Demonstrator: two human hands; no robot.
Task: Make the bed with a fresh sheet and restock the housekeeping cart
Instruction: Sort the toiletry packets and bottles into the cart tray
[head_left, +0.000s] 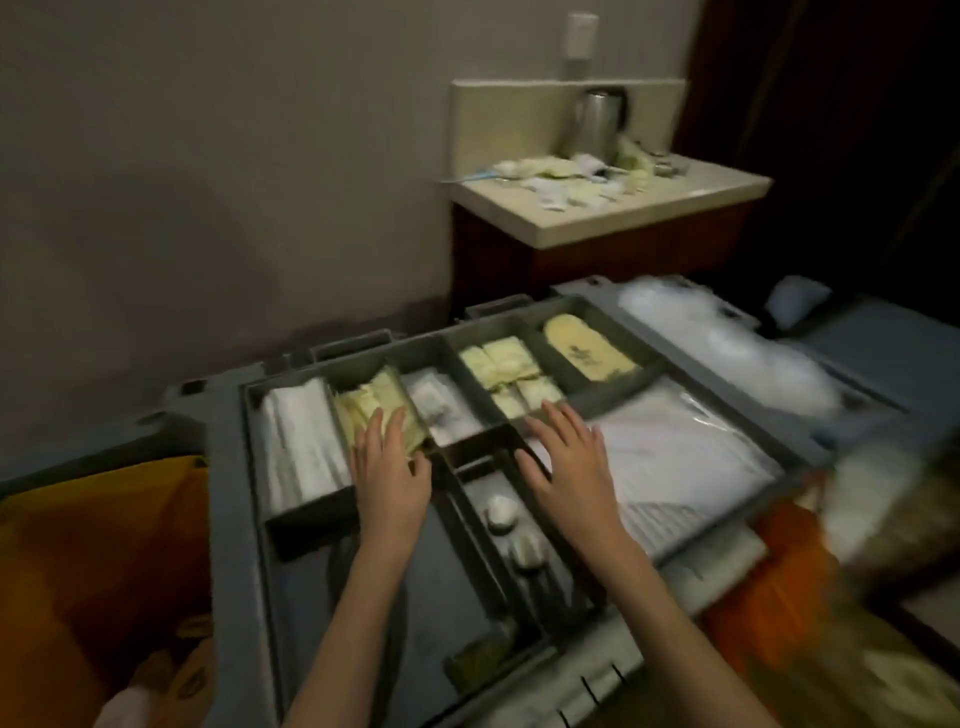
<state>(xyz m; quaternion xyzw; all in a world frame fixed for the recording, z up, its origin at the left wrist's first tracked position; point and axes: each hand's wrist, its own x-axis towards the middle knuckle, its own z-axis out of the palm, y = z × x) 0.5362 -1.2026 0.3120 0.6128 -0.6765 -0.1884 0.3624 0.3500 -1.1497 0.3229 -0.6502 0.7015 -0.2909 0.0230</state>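
Two hands are tidying little packets in the grey plastic cart tray (228, 467).

The left hand (389, 467) is lying flat with straight fingers on the stack of pale yellow paper packets (363, 405), in the slot second from the tray's left wall. The right hand (566, 457) is spread open, near the middle of the tray, touching the edge of the clear plastic bag of white folded cloth (685, 441); I think it is holding nothing. If the left hand is pushing too hard, the yellow packets could be bending or sliding over the low wall into the slot of white wrapped packets (301, 436) beside them. The small white round soap (501, 512), just below the right hand, could be getting knocked. The picture is blurry, so small things are hard to tell.
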